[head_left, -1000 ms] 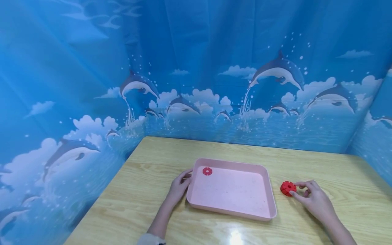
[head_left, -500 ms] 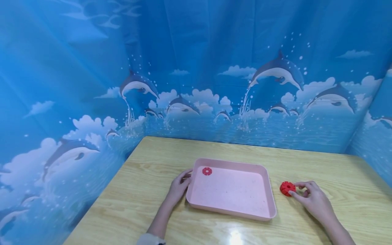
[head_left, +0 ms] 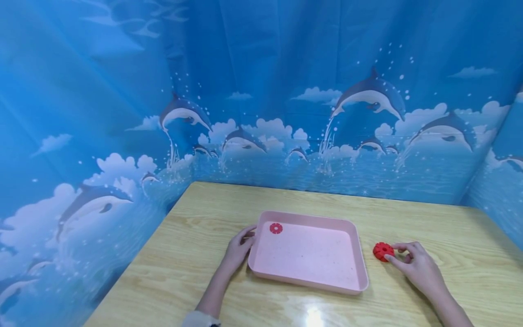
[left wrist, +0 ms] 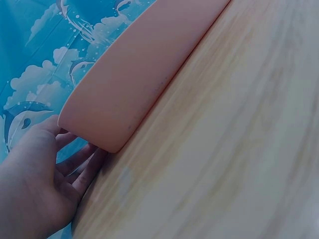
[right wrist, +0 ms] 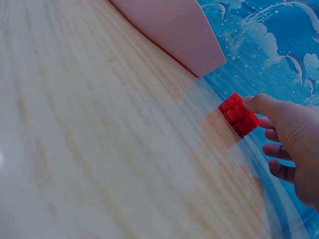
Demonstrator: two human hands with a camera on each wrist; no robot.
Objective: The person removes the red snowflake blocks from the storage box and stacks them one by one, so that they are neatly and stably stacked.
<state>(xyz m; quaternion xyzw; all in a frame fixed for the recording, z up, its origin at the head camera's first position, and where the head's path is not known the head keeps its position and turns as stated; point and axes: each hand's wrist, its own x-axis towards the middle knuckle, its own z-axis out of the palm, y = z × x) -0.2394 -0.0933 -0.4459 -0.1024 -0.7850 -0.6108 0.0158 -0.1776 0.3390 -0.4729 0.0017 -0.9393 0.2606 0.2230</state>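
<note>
A pink shallow tray lies on the wooden table, and a flat red notched disc with a hole in its centre rests in its far left corner. My left hand touches the tray's left wall from outside. In the left wrist view, the left hand's fingers lie relaxed against that side. To the right of the tray, my right hand pinches a stack of red notched discs between thumb and finger. The right wrist view shows this stack from the side, near the tabletop; its other fingers hang loosely curled.
The wooden table extends around the tray on all sides. A blue curtain printed with dolphins and clouds stands behind the table and along its left and right. A light glare shines on the table's front part.
</note>
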